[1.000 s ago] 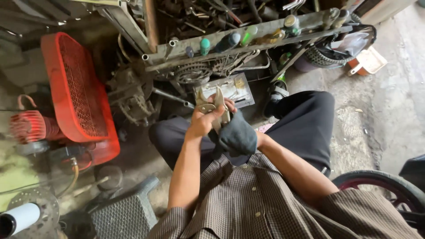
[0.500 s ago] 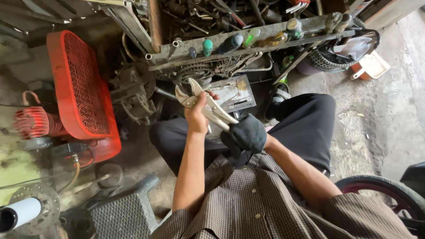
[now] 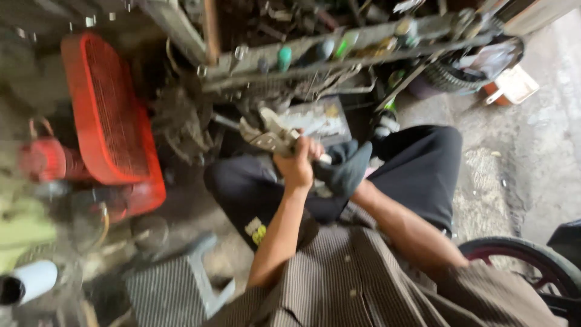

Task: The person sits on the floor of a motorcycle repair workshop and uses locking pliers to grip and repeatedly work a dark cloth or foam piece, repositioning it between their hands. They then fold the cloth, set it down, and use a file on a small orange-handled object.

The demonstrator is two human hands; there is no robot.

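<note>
My left hand (image 3: 298, 163) is bare and closed around the handles of metal locking pliers (image 3: 266, 134), whose jaws point up and to the left. My right hand (image 3: 344, 169) wears a dark glove and touches the end of the pliers' handles, just right of my left hand. Both hands are held over my lap, above my black trousers (image 3: 423, 175). The frame is blurred by motion.
A red mesh crate (image 3: 106, 115) stands at the left. A metal rack (image 3: 339, 54) with screwdriver handles and tools runs across the top. A grey plastic stool (image 3: 175, 284) is at lower left, a tyre with a red rim (image 3: 532, 260) at lower right.
My left hand has swung the pliers down and to the left, jaws now pointing left. The gloved right hand has shifted to the handle end. The view has tilted and blurred.
</note>
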